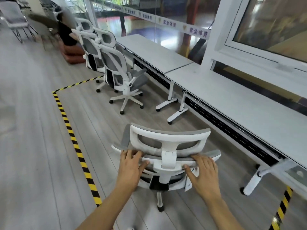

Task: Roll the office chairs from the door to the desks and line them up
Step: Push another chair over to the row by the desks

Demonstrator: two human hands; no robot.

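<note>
Both hands are on the top edge of the backrest of the near office chair (167, 156), which stands in the near middle of the scene, on the floor (33, 130), just left of the near counter (232, 100). The left hand (131, 165) lies on the left part of this edge; its fingers (132, 154) are slightly spread and bent over the rim, and the thumb presses the frame from the near side. The right hand (203, 171) lies on the right part in the same way, with its fingers (201, 159) close together over the rim and the thumb stretched toward the white middle post. The white headrest (167, 138) with grey mesh rises just beyond the hands. Farther on, the second chair (119, 72) stands at the far counter (149, 50), turned a little to the right, and a third chair (89, 45) stands just behind it, also at the counter side. A line of yellow and black tape (73, 140) runs on the floor at the left of the chairs and makes a corner at the far end. At the far left a person (66, 34) in dark clothes sits low near the third chair.
</note>
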